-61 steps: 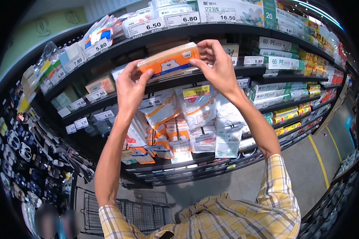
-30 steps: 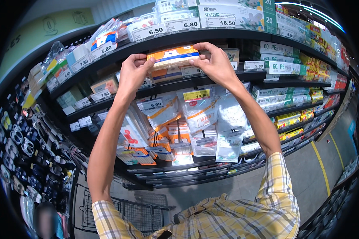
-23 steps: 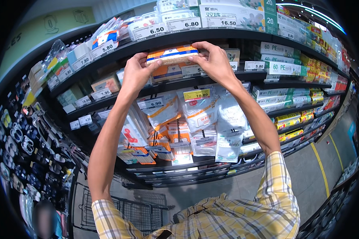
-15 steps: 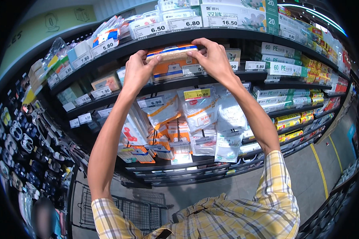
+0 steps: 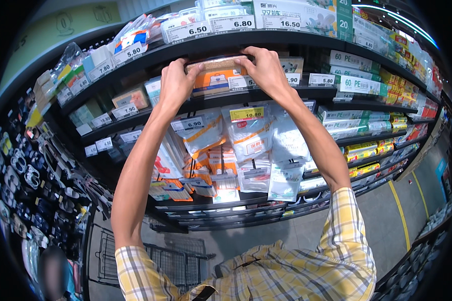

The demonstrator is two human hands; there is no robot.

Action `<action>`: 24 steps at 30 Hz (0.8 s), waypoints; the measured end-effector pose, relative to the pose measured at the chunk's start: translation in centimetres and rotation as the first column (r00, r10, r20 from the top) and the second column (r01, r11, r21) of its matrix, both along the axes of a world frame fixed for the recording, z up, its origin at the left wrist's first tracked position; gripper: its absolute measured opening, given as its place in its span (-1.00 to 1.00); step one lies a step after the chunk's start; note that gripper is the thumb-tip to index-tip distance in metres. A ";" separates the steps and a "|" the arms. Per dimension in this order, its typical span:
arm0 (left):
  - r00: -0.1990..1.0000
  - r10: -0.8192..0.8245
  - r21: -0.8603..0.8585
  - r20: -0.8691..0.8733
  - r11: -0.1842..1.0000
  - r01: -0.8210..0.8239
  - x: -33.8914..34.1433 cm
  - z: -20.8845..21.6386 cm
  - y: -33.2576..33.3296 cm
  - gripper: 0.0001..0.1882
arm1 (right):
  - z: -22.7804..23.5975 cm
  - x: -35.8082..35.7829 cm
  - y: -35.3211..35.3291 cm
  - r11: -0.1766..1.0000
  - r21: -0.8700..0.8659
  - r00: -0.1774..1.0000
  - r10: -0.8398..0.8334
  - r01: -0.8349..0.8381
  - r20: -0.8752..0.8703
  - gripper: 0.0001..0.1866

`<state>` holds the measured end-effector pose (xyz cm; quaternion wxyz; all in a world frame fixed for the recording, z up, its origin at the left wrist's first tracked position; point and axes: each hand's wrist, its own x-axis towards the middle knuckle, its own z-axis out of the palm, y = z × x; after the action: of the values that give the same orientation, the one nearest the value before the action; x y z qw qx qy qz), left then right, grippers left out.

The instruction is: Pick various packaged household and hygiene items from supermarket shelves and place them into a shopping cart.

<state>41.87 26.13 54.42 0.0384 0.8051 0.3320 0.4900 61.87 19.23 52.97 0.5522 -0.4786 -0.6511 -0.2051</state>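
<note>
pushed deeper, the packet (image 5: 220,64) pinched by left hand (image 5: 177,84) and right hand (image 5: 264,72) could, if tilted, snag the orange pack (image 5: 211,85) below their fingers (image 5: 196,70).

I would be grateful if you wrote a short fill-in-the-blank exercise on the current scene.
1. The left hand and right hand hold the upper pack above the lower pack, whose front is mostly ____.
2. The cart shows at the lower ____ of the picture.
3. The sleeves are checked in white, dark grey and ____.
4. The floor lines run along the ____ side of the picture.

Missing words: orange; left; yellow; right.
</note>
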 end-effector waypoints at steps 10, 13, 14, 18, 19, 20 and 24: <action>0.987 0.160 0.413 -0.023 0.901 -0.136 -1.8 -1.7 -1.5 -0.55 | -0.9 0.4 -0.8 0.988 0.146 0.998 -0.053 0.045 0.047 -0.64; 0.992 0.120 0.413 0.024 0.903 -0.119 -3.6 -3.2 -4.2 -0.63 | -1.8 0.6 -3.2 0.990 0.137 0.998 -0.024 0.017 0.052 -0.64; 0.995 0.084 0.413 0.050 0.906 -0.097 -4.5 -4.0 -4.8 -0.66 | -2.4 0.5 -3.9 0.991 0.132 0.999 -0.017 0.010 0.047 -0.66; 0.983 0.021 0.308 0.180 0.948 -0.076 -8.4 -9.5 -8.6 -0.66 | -5.9 0.6 -7.9 0.987 0.109 0.990 0.128 -0.121 -0.060 -0.74; 0.979 0.075 0.254 0.187 0.960 -0.122 -10.8 -12.3 -9.5 -0.70 | -7.3 0.6 -8.5 0.987 0.114 0.993 0.117 -0.113 -0.029 -0.76; 0.968 0.080 0.226 0.239 0.965 -0.136 -12.8 -15.2 -10.1 -0.73 | -8.7 0.2 -9.6 0.991 0.080 0.994 0.108 -0.107 -0.008 -0.77; 0.908 0.395 -0.275 0.139 0.897 -0.347 -19.9 -30.3 -13.4 -0.76 | -18.4 1.0 -13.8 0.995 -0.073 0.998 0.063 -0.060 0.031 -0.85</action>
<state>22.00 12.74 24.07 0.0744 0.6648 0.5323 0.5188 62.85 5.46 34.53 0.5298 -0.4745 -0.6816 -0.1722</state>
